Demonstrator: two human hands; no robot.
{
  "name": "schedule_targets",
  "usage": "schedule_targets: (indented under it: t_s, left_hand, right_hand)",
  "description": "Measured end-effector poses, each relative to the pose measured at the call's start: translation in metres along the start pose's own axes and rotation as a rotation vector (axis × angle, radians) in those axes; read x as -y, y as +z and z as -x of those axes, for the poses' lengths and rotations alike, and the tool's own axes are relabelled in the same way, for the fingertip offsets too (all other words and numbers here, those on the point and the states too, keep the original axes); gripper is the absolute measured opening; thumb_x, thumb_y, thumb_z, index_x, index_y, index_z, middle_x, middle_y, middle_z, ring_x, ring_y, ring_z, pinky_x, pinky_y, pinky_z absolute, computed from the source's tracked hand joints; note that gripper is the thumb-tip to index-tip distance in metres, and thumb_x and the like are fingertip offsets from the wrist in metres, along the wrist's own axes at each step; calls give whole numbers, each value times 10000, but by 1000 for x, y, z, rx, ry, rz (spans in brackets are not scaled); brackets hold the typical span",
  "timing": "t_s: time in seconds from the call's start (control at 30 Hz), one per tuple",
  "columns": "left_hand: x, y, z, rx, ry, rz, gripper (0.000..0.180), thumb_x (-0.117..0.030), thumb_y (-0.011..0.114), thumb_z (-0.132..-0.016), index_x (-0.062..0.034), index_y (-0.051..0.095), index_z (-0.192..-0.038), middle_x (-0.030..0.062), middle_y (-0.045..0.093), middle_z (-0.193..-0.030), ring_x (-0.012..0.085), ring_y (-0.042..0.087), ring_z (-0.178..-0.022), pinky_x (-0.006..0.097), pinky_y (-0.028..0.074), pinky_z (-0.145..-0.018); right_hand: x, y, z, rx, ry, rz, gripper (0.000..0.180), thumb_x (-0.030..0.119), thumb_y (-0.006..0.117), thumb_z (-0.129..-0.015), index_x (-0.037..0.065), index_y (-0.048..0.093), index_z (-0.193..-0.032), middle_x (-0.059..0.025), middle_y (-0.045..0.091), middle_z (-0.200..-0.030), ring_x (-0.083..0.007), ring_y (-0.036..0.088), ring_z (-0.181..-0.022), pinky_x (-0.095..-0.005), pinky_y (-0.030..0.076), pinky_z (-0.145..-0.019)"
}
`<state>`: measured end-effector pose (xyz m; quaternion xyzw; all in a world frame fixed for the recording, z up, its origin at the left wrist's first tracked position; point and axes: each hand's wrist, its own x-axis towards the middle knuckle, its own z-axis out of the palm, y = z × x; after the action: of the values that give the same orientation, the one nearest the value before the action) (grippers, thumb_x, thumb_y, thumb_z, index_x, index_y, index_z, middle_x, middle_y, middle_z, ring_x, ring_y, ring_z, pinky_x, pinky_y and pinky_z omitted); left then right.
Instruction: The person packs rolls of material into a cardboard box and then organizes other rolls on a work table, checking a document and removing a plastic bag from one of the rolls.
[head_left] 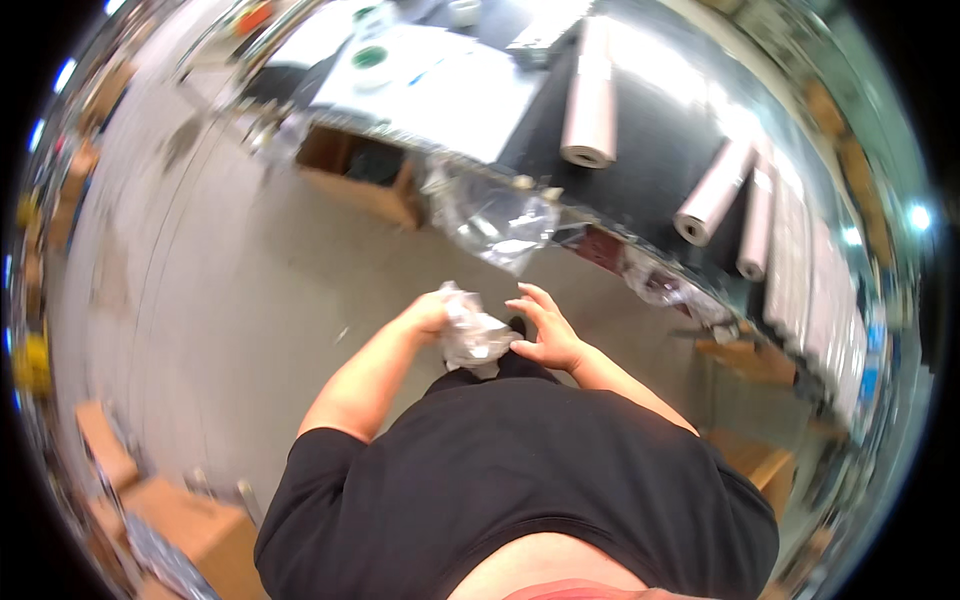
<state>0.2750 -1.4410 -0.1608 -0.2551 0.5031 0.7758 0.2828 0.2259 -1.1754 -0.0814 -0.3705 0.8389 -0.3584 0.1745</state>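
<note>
In front of my body, my left hand point(431, 312) is closed on a crumpled bundle of clear plastic film point(472, 330). The film hangs in loose folds between my two hands. My right hand point(545, 332) is just to the right of it, fingers spread and apart, with the thumb close to the film's edge. Whether that thumb touches the film I cannot tell. A clear plastic bag point(495, 222) hangs from the table edge a little beyond my hands.
Ahead stands a long dark table point(640, 130) with several pale rolls, one a thick roll point(590, 110), and white sheets point(430, 85). Under it sits an open cardboard box point(355, 185). More cardboard boxes point(190, 520) stand at the lower left on the grey floor point(250, 290).
</note>
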Motion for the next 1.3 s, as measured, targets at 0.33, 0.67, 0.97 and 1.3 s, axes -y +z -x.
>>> schedule_targets:
  t_s: [0.33,0.67,0.97,1.3]
  left_hand:
    - [-195,-211,-162,-1246,-242,-1093,1138,-468,847,-681,-52,221,-1536,175,211,-1601,332,194,-1481,474,227,-1204]
    - [-53,-95,-190,-380,-326,-1660,754,-362,768,-805,1,481,-1400,202,526,-1410,321,516,-1304,391,449,-1056]
    - [-77,392,-143,600,-15,-1161,586,-196,733,-859,22,514,-1356,183,594,-1330,271,570,-1244,370,454,-1044]
    - [-131,611,-179,737,461,-1061,504,-106,695,-878,-11,520,-1341,135,574,-1337,230,549,-1251,379,456,-1055]
  right_hand:
    - [-56,-51,215,-460,975,-166,643,215,766,-753,95,531,-1340,-188,326,-1487,-310,568,-1192,-407,489,-1002]
    - [-168,-195,276,-1111,854,439,407,197,746,-734,69,651,-1108,-139,632,-1117,-329,602,-1035,-406,498,-906]
    - [-295,-429,259,-738,1051,539,662,410,724,-774,59,519,-1298,-166,536,-1315,-327,508,-1232,-426,443,-1018]
    - [-334,-493,226,-544,1011,-139,685,325,792,-696,-37,575,-1237,-222,679,-1094,-327,674,-968,-394,525,-920]
